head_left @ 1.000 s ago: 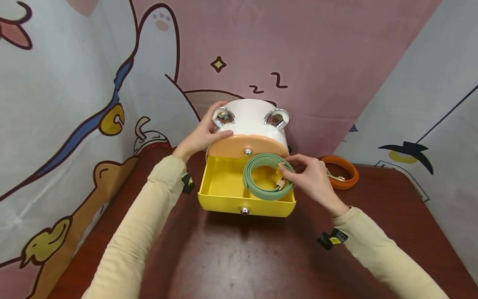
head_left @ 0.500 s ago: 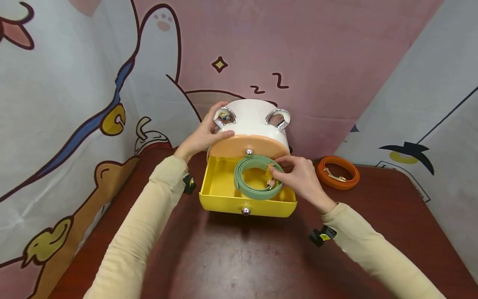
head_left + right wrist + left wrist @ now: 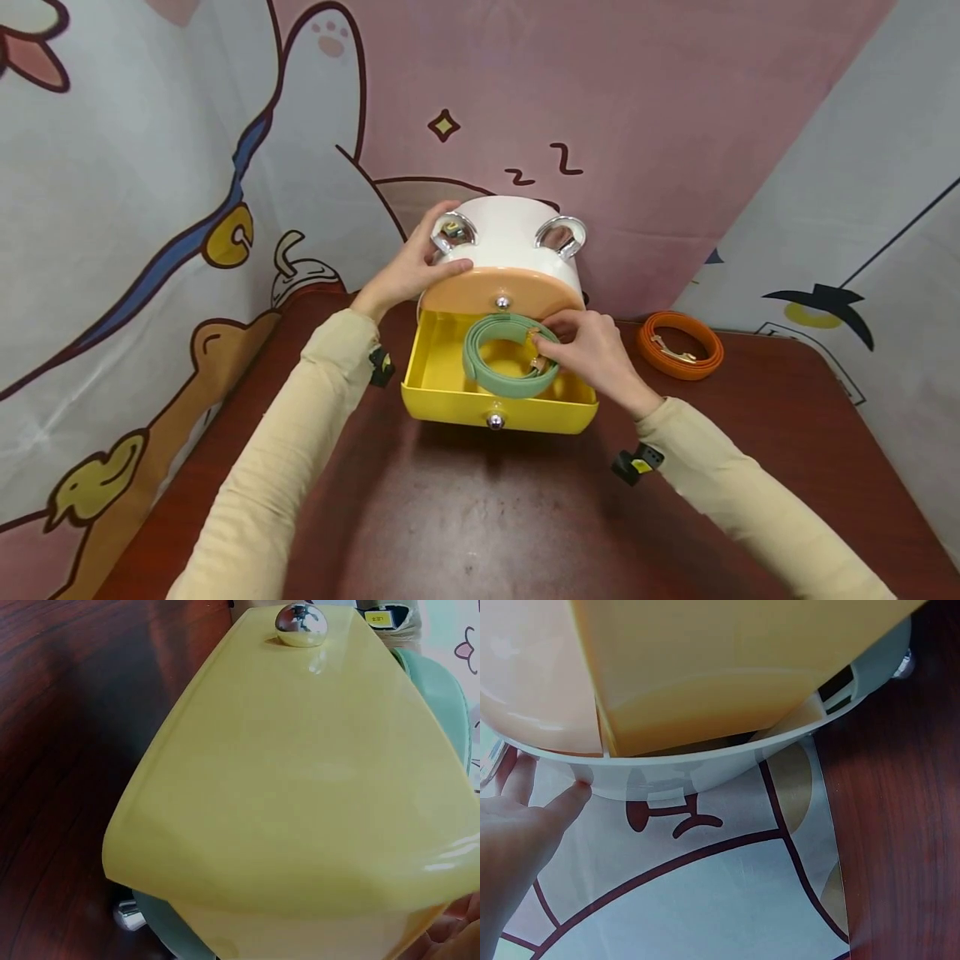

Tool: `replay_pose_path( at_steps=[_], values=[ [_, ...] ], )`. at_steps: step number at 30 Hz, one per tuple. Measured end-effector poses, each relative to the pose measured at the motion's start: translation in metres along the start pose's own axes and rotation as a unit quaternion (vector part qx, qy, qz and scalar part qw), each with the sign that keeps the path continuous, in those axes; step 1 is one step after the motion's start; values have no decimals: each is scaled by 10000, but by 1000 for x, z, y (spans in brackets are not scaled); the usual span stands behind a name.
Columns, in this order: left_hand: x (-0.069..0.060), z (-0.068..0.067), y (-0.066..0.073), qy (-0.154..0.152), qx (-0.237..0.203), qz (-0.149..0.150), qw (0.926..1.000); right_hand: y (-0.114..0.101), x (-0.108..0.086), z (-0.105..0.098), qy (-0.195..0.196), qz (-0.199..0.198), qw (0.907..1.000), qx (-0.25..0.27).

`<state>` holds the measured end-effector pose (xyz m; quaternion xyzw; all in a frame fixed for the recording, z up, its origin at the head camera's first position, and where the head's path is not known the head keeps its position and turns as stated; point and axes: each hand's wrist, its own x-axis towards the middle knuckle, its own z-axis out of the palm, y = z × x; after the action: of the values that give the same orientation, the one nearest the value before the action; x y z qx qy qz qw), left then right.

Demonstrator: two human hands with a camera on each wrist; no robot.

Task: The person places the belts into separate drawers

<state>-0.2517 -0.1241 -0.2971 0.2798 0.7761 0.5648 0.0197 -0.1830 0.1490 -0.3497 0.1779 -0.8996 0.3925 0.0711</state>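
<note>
A small white drawer cabinet [image 3: 512, 232] with two shiny ear-shaped parts stands against the back cloth. Its upper drawer front [image 3: 480, 293] is peach and closed; the yellow lower drawer [image 3: 442, 354] is pulled out. My left hand [image 3: 408, 265] rests on the cabinet's left side, thumb near the front edge, fingers partly hidden behind the ear. With thumb and fingers, my right hand [image 3: 588, 350] pinches a coiled green belt [image 3: 477, 367] near its gold buckle, over the yellow drawer. The drawer front hides most of the belt in the right wrist view.
A coiled orange belt [image 3: 681, 367] with a gold-coloured buckle lies on the dark red-brown table [image 3: 450, 517], right of the cabinet. Patterned cartoon cloth [image 3: 637, 108] hangs close behind and at both sides.
My right hand has carried the green belt left, from the drawer's right end towards its middle. The orange belt is now fully uncovered. My left hand stays on the cabinet.
</note>
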Motion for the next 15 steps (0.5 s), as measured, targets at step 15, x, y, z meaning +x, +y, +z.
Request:
replay_pose_path(
  at_steps=[15],
  values=[
    [0,0,-1,-42,-24,-129,9999,-1,10,17,-72,-596,9947,-836]
  ],
)
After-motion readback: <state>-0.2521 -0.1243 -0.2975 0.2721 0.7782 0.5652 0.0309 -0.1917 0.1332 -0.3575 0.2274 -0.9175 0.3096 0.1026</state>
